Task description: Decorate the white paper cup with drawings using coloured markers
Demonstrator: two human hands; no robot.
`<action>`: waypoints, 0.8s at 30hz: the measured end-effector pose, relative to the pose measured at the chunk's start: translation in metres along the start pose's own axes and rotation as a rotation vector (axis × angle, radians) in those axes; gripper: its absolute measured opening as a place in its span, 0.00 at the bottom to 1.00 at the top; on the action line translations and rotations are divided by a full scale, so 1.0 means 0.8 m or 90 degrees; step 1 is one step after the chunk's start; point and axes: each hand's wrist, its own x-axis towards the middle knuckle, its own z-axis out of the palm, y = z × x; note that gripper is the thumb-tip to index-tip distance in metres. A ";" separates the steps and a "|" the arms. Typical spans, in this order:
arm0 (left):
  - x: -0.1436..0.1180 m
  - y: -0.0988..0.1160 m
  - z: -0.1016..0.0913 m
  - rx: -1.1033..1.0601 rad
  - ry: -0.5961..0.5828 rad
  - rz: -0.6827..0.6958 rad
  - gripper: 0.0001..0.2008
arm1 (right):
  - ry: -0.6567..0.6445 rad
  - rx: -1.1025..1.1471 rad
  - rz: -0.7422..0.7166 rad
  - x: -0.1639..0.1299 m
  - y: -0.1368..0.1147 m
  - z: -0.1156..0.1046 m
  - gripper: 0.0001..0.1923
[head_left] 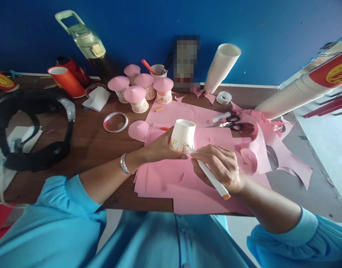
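Note:
My left hand [160,147] grips an upside-down white paper cup [183,134] that stands on pink paper sheets [171,178]. Orange drawings show on the cup's side. My right hand [219,165] holds a white marker [211,178] with an orange end, its tip touching the cup's lower side. A loose pink paper disc [138,129] lies left of the cup. Several finished cups with pink paper caps [144,91] stand further back.
Scissors [232,123] and a glue tube [218,118] lie on pink scraps to the right. Stacks of white cups [221,67] lean at the back and right. A tape ring [115,122], black headphones [34,126], an orange cup [66,80] and a bottle [87,41] sit left.

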 end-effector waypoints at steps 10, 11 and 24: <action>0.002 0.004 0.002 0.000 -0.020 0.027 0.37 | -0.037 0.019 -0.005 0.000 -0.004 0.000 0.10; 0.001 0.004 0.002 0.001 -0.020 0.027 0.37 | -0.036 0.022 -0.005 0.000 -0.004 0.000 0.10; 0.001 0.005 0.003 0.015 -0.016 0.036 0.36 | -0.025 0.037 -0.022 -0.002 -0.003 -0.001 0.09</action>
